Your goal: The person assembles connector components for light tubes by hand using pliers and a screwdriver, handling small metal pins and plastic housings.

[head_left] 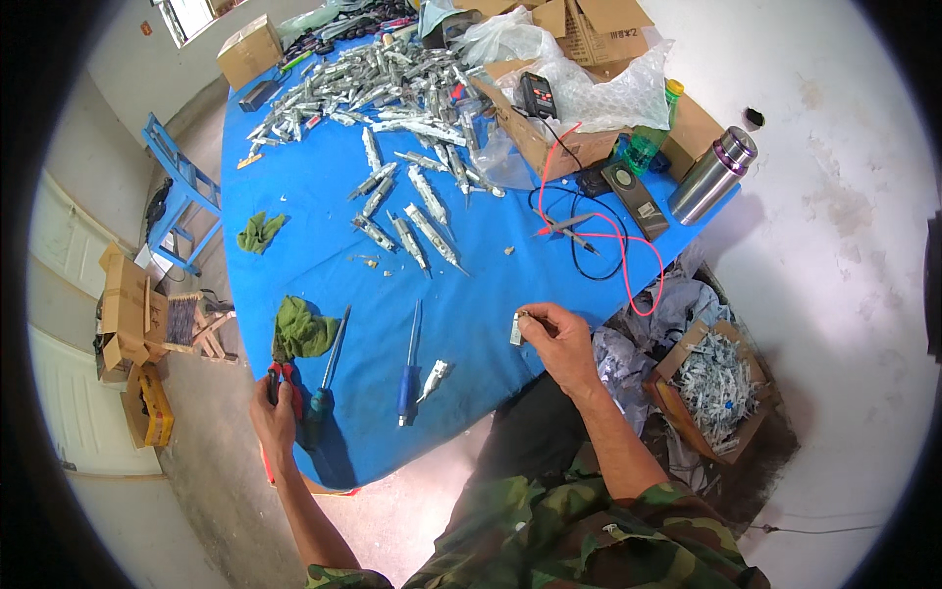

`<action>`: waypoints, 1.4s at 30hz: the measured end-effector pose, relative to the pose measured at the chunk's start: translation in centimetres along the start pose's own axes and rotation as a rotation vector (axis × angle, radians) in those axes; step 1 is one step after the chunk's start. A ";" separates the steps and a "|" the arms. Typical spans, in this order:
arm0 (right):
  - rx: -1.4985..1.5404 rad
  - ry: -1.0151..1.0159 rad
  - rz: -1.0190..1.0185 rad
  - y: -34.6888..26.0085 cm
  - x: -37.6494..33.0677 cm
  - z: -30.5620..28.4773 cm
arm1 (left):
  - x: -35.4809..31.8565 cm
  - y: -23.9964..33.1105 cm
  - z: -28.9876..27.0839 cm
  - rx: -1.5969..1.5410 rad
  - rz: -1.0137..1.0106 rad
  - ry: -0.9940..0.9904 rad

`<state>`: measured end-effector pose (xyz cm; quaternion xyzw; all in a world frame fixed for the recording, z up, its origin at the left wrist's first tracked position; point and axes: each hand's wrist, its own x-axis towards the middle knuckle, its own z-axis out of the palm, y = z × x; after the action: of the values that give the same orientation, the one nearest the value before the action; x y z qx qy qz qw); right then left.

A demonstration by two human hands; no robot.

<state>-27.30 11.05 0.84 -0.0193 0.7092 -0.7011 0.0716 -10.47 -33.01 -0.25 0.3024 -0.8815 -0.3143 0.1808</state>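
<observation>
Small metal piece (516,329) pinched in right hand (559,339) — left hand (277,410) grips red pliers (284,378)

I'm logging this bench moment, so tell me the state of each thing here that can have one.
Left hand: closed around red-handled pliers at the table edge.
Right hand: pinching a small metal part above the blue table.
Blue-handled screwdriver: lying flat, untouched.
Green-handled screwdriver: lying flat beside the green rag.
Steel flask: lying on its side, capped.
Cardboard box: open, holding a meter.
Red test lead: looped loose over the table.
</observation>
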 end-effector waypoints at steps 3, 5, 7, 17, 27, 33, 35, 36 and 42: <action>-0.013 -0.032 0.048 -0.6 0.3 0.7 | -0.2 0.4 0.2 -0.026 0.027 0.048; 0.000 -0.045 0.118 -0.8 0.5 1.1 | -0.5 2.3 0.5 -0.063 -0.027 0.026; 0.038 -0.051 0.219 -1.0 0.6 1.3 | -0.6 5.1 -0.2 -0.131 -0.148 -0.047; -0.042 0.000 0.059 1.0 0.0 3.8 | -3.4 8.3 1.9 0.108 0.125 0.037; 0.121 -0.167 -0.017 -1.6 -2.3 5.2 | -10.1 16.6 4.8 -0.268 0.369 -0.176; 0.173 -0.374 0.120 -1.3 -5.7 7.1 | -13.0 18.4 7.8 -0.255 0.403 -0.224; 0.175 -0.443 0.142 -1.2 -6.2 7.4 | -13.3 18.3 6.5 -0.263 0.384 -0.232; 0.145 -0.453 0.122 -0.7 -6.2 7.3 | -13.6 18.0 5.8 -0.286 0.309 -0.265; -0.190 -0.279 -0.194 -0.3 -5.0 6.3 | -17.3 12.4 1.0 -0.259 -0.127 -0.695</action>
<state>-21.54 5.44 1.44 -0.1910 0.7501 -0.6253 0.0990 -3.15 -13.71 4.99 0.2063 -0.8227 -0.5177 -0.1121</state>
